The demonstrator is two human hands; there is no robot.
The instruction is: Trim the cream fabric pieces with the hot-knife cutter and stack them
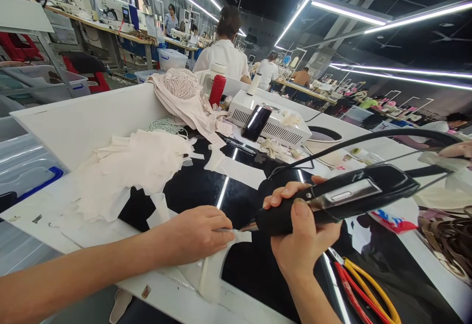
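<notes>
My right hand point(304, 235) is wrapped round a black handheld tool point(332, 201) with a cable, its metal tip pointing left. At the tip, my left hand point(195, 235) is closed, fingers pressed together on a pale fabric piece point(214, 270) that hangs over the table's front edge; a thin metal bit shows between the fingers. Whether the tip touches the fabric is hard to tell. Left of them lies a pile of cream fabric pieces point(136, 166). Another flat cream piece point(239, 169) rests on the black glossy surface point(199, 186) behind my hands.
Scissors with red and yellow handles point(365, 289) lie at the front right. Behind stand a white vented box point(271, 117), a phone point(256, 122) and a red bottle point(217, 89). A person in white point(224, 53) sits beyond the partition. Another hand point(457, 150) shows at the right edge.
</notes>
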